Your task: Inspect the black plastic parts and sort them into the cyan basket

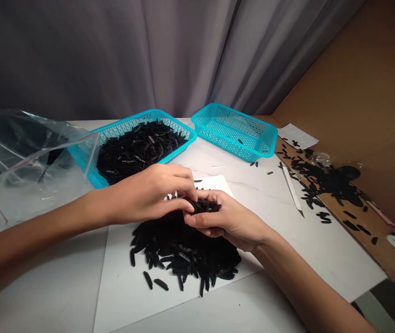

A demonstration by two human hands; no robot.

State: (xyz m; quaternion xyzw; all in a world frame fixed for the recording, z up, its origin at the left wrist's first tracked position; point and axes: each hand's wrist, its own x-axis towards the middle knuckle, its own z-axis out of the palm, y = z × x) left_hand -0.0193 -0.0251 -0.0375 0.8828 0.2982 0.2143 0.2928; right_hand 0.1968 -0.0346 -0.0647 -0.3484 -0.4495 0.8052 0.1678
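My right hand (232,215) is cupped and closed around a handful of small black elongated strips (206,205). From the left, my left hand (161,189) reaches over with thumb and fingers pinched at the edge of that handful; its fingertips partly hide what they grip. Directly below both hands, a loose pile of the same black strips (187,254) lies on a white sheet (121,291). Several strips have strayed from the pile's front edge.
Behind my left hand stands a blue basket (183,149) heaped with black strips. A second blue basket (218,138) holds a stray strip. A clear plastic bag (41,171) lies left. At right are a white pen-like tool (292,189) and scattered strips on cardboard (339,208).
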